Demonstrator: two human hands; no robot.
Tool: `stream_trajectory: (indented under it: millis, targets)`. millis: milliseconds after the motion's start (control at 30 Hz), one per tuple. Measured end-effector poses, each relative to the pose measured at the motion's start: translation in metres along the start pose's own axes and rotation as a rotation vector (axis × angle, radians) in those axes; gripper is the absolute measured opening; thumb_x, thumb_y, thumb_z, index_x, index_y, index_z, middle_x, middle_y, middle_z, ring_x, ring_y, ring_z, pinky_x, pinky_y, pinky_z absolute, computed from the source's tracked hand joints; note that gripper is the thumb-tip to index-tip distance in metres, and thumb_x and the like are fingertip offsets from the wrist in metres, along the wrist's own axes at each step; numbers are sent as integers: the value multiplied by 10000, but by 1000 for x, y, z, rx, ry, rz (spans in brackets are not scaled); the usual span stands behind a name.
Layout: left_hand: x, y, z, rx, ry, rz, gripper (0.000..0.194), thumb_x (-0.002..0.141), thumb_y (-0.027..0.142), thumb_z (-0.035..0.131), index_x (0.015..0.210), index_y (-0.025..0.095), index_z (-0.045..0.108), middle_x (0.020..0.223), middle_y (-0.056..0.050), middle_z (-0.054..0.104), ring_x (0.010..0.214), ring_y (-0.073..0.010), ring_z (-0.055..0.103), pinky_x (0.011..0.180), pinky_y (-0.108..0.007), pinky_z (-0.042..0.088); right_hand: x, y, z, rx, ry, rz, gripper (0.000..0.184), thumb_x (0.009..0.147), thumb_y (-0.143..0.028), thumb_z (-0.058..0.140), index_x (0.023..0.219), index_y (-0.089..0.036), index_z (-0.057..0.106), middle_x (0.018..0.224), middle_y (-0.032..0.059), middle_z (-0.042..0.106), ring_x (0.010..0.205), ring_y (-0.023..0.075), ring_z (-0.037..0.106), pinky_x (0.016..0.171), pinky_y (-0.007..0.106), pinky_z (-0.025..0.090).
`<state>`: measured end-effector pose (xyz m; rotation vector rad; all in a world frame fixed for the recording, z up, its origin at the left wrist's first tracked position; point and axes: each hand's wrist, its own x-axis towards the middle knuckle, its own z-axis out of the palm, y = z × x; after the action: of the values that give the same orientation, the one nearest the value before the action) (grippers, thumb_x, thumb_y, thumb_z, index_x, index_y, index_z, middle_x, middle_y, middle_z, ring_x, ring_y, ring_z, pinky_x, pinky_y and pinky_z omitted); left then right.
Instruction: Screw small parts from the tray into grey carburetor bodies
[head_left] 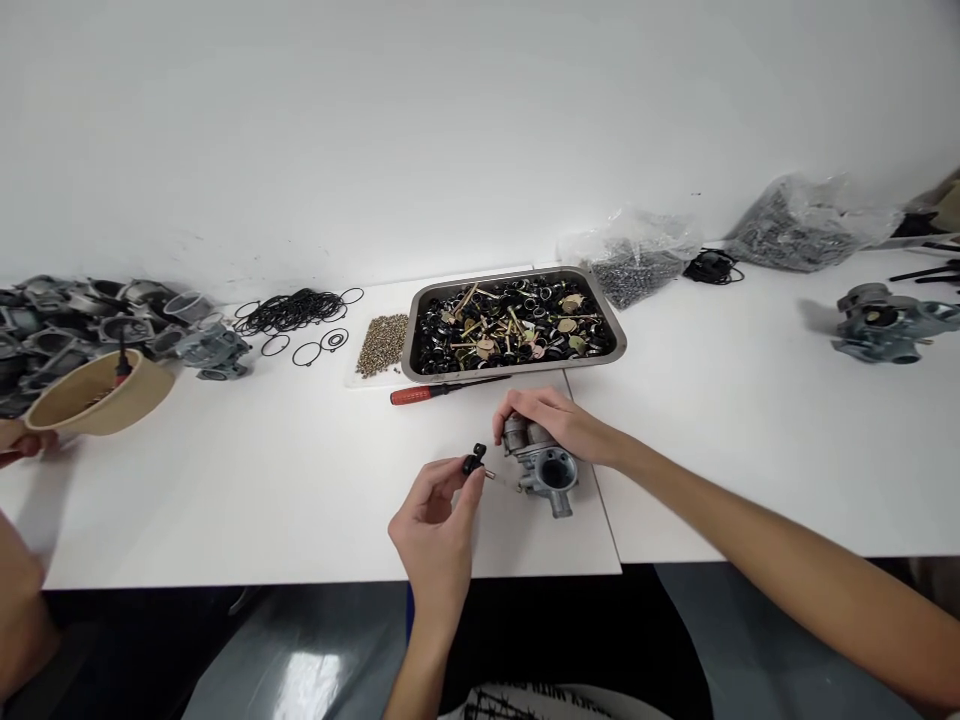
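My left hand (433, 515) pinches a small black part (474, 461) between thumb and fingertips, held just above the white table. A thin metal pin sticks out of it toward a grey metal carburetor body (546, 465) lying on the table. My right hand (556, 420) rests over the top of that carburetor body, fingers curled round it.
Behind lie a red-handled screwdriver (442, 390), a metal tray (611, 345) of black and brass parts, a heap of small screws (381, 343) and black O-rings (296, 312). Carburetor bodies (90, 315) pile at the left, where another person's hand holds a tan bowl (101, 395). Plastic bags and another carburetor (889, 322) sit right.
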<state>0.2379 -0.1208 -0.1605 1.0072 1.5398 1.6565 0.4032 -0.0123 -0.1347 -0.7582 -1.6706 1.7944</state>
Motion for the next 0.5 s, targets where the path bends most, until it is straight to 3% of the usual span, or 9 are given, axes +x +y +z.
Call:
stream_trajectory:
  millis: [500]
  targets:
    - [10, -3, -2, -25, 90, -4, 183, 715, 256, 861, 861, 182, 779, 766, -35, 726, 639, -123, 664, 628, -231, 570, 0, 4, 10, 10, 136, -40, 538, 1026, -563, 431, 847, -131, 697, 814, 55, 652, 698, 121, 571, 654, 250, 435]
